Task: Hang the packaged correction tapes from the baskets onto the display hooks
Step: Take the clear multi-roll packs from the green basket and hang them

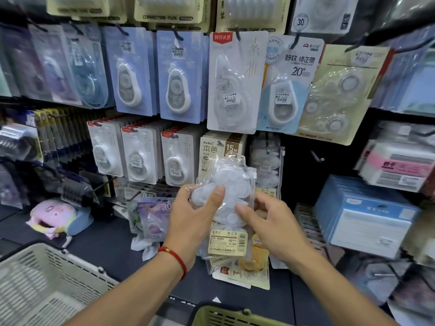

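Observation:
A clear plastic bag of white correction tapes (pixel 231 184) with a yellow label at its foot is held up in front of the display. My left hand (pixel 193 212) grips its left side, thumb across the front. My right hand (pixel 266 220) pinches its right side, fingers behind the bag. More packs hang under the bag, one yellow pack (pixel 254 267) lowest. A like bag (pixel 266 161) hangs on a hook just behind. A bare hook (pixel 316 156) sticks out to the right of it. A beige basket (pixel 42 278) sits bottom left, a green basket (pixel 226 316) bottom centre.
Rows of packaged correction tapes fill the hooks above and to the left, among them blue cards (pixel 179 76) and a white card (pixel 235 81). Blue and white boxes (pixel 367 215) stack on the right. A pastel plush case (pixel 54 215) lies on the dark shelf at left.

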Motion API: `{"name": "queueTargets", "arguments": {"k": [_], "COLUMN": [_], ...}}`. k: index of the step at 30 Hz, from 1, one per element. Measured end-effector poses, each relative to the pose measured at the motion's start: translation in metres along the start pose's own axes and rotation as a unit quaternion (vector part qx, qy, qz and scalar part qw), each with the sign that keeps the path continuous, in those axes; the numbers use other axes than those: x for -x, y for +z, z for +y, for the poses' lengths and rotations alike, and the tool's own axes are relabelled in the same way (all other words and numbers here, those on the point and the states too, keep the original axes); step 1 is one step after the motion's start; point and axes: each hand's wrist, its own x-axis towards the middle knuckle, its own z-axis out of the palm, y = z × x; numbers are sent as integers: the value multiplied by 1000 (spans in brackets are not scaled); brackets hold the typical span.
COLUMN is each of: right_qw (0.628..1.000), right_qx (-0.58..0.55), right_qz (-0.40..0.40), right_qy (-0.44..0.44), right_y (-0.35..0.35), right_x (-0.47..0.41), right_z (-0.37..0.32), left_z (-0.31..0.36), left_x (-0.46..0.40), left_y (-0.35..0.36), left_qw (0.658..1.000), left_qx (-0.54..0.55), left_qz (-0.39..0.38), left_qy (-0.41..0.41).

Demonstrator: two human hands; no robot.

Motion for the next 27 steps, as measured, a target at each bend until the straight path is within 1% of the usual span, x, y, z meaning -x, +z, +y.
{"name": "queueTargets", "arguments": {"k": [3, 6, 8, 12, 15, 20, 22, 24, 27], "right_qw": [999, 992, 986, 986, 986, 983, 977, 968, 970], "right_qx": [-41, -41, -56, -27, -40, -29, 17, 92, 128], "right_qz": [27, 120, 159, 163, 164, 181, 210, 234, 205], "right_qy": [-5, -15, -5, -3, 5, 20, 36, 27, 16], "right_y": [-3, -7, -12, -22, -24, -23, -25, -26, -23], "right_x": [1, 0, -2, -3, -4, -6, -8, -9, -6], "right_z": [-2, -2, -2, -3, -1, 1, 5, 5, 5], "left_z": [1, 0, 1, 3, 4, 2, 2, 2, 0], "left_x": [0, -1, -2, -2, -3, -5, -5, -5, -3], "left_y": [-2, -3, -4, -5, -6, -7, -7, -7, -6], "left_qw": [1000, 1000, 999, 999, 999, 998, 998, 998, 999], "left_qx": [-7, -8, -13, -6, 1, 3, 9, 14, -2], "left_qz": [-6, 14, 29, 42, 42, 57, 60, 54, 41], "left_qy": [0, 2, 4, 4, 5, 8, 9, 6, 9]}}
